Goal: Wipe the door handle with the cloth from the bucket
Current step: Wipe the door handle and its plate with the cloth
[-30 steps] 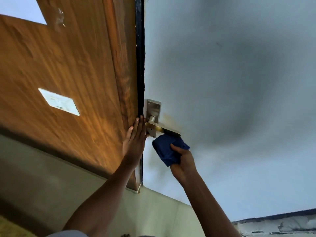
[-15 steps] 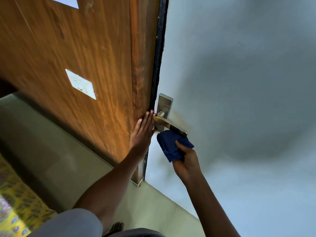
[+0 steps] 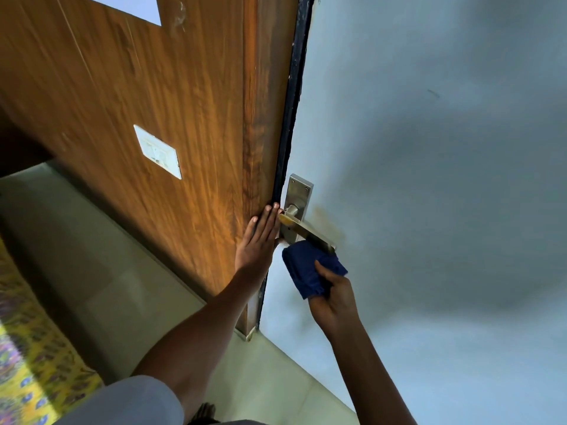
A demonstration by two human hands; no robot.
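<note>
Door handle (image 3: pixel 306 231): lever's long axis slopes away from its backplate (image 3: pixel 299 197), down to the right. Right hand (image 3: pixel 333 297), clamped on the blue cloth (image 3: pixel 306 271), sits directly beneath the lever, cloth touching its free end. Left hand (image 3: pixel 257 240) lies flat and open on the door edge (image 3: pixel 288 118) beside the backplate.

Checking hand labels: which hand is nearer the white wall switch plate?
Left. The left hand lies flat by the door edge, right of and below the switch plate. The right hand, gripping the cloth under the handle, is farther.

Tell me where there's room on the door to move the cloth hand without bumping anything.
Free: the bare blue door right of the handle and above its plate. Crowded: the left edge, where the left hand lies flat, and under the handle, where the right hand holds the cloth.
</note>
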